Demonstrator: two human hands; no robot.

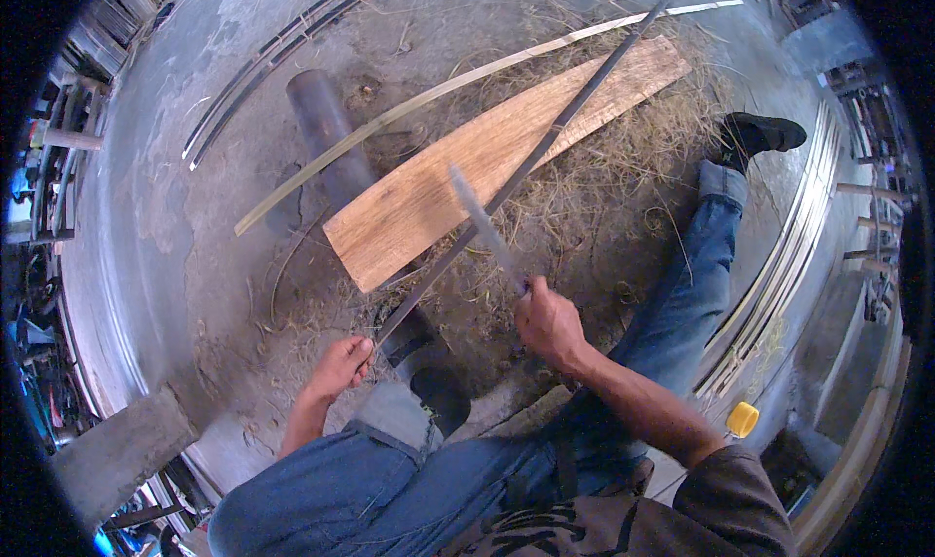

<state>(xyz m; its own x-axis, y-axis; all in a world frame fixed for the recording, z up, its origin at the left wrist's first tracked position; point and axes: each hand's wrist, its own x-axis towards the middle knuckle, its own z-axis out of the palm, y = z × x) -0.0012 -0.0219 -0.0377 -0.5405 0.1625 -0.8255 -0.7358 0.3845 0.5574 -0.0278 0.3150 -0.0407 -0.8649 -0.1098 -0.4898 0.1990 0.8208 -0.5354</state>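
My left hand [341,365] is closed in a pinch on the near end of a long, dark, narrow strip [563,121]. From there the strip slants away to the upper right, across a wooden board [419,204]. In my right hand [551,323] is the handle of a knife [494,238], its slightly blurred blade pointing away and to the left. The blade crosses the strip in the picture near the board's near edge; whether the two touch I cannot tell. A dark round pipe [326,119] runs partly beneath the board.
Thin curly shavings [633,182] litter the floor around the board. A pale strip [419,101] lies beyond it, and two dark strips [268,60] farther left. Long strips [779,275] are bundled at the right, near a yellow round object [742,420]. A concrete block [127,450] sits at lower left.
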